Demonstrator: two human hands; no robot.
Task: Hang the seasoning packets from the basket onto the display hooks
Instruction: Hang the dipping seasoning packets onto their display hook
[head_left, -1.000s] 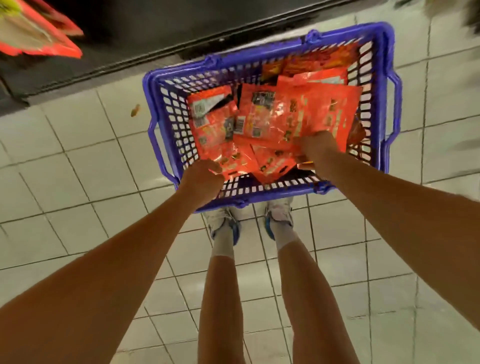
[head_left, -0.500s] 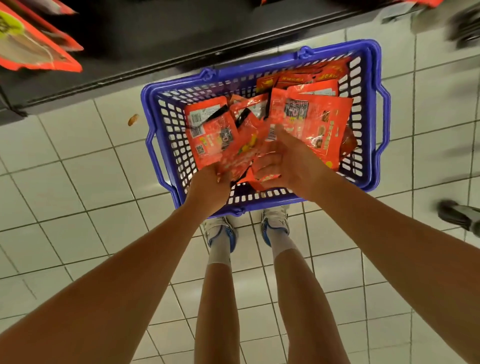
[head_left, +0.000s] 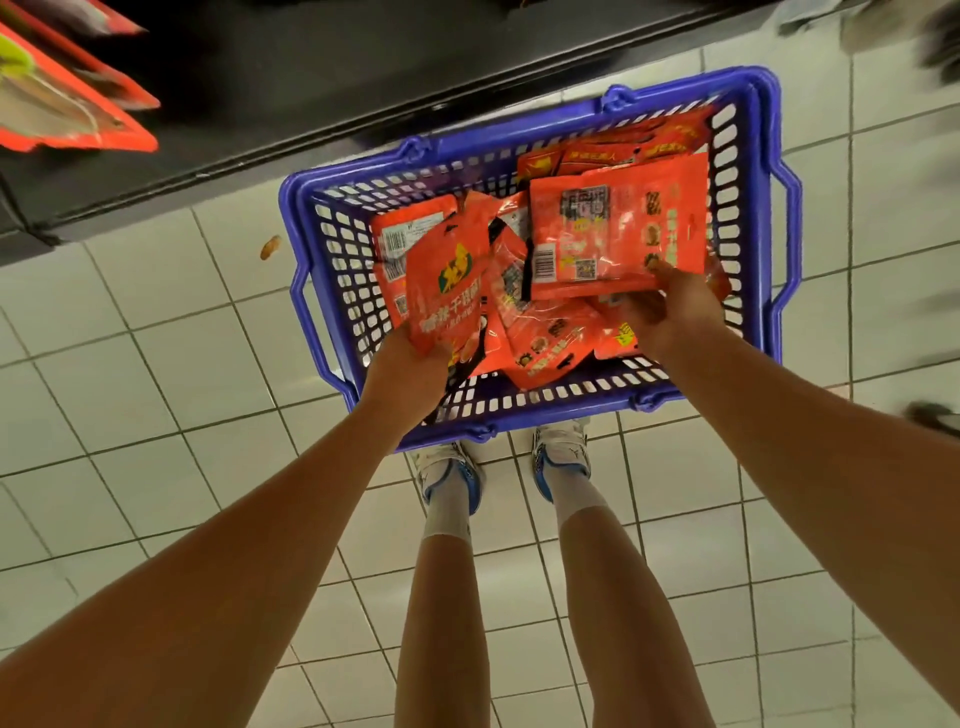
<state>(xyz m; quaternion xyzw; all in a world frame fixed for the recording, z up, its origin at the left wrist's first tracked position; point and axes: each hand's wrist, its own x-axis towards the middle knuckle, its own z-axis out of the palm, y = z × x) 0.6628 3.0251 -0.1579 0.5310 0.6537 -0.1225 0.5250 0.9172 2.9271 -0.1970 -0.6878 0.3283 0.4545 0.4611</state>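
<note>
Reaching down into the blue basket (head_left: 769, 218) on the tiled floor (head_left: 156, 364), both hands work among the orange seasoning packets (head_left: 550, 338). The left hand (head_left: 410, 374) has its grip curled round the lower edge of one packet (head_left: 447, 291), holding it upright with its printed front and green-and-yellow logo facing up toward the camera. Just beyond this grip, further packets lie flat against the basket's left wall, one showing a barcode label. The right hand (head_left: 670, 312) pinches the near edge of a larger packet (head_left: 618, 228), thumb on top and fingers curled beneath, lifting it with its back side and barcode showing. Under and between the two grips, loose packets lie overlapping on the basket bottom; past the right grip more stand against the far wall. Directly below the hands, at the basket's near rim, stand the person's white-and-blue shoes (head_left: 452, 473). Well beyond the left grip, at the far left, red-edged packets (head_left: 67, 114) hang in front of the dark shelf base (head_left: 363, 78). A small brown scrap (head_left: 270, 247) lies on the floor left of the basket.
</note>
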